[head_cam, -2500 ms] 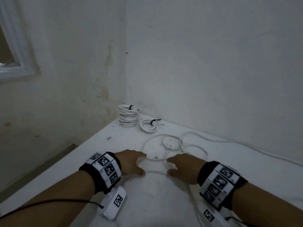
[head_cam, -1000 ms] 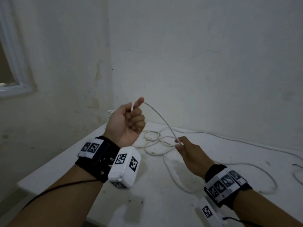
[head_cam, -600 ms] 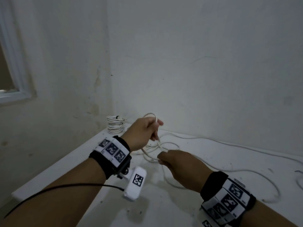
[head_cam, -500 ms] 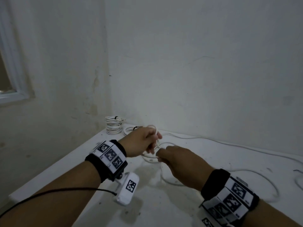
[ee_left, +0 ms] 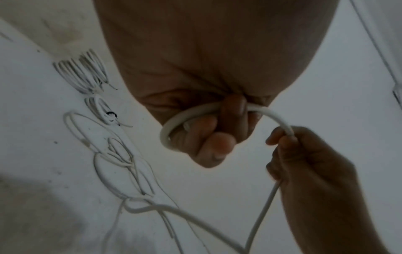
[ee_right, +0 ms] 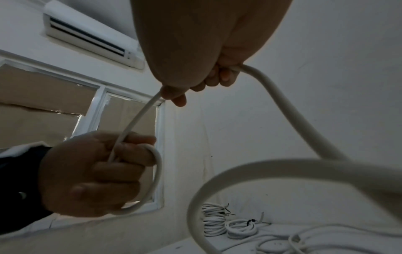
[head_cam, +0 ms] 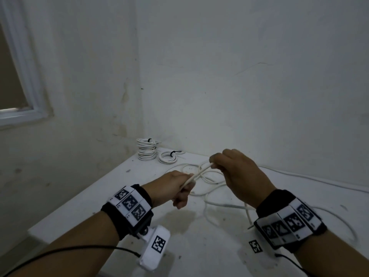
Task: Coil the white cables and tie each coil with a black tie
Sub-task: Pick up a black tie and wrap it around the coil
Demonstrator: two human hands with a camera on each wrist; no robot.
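A: What's on the wrists?
B: Black wristbands carrying white panels of square black-and-white markers.
A: Anything below?
B: White camera units with one marker each, and thin black cables.

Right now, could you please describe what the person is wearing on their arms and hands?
Both forearms are bare. Each wrist carries a black band topped with white tiles printed with square black codes. A white camera box with its own code tag hangs under the left wrist, trailing a thin black cable. The hands are ungloved.
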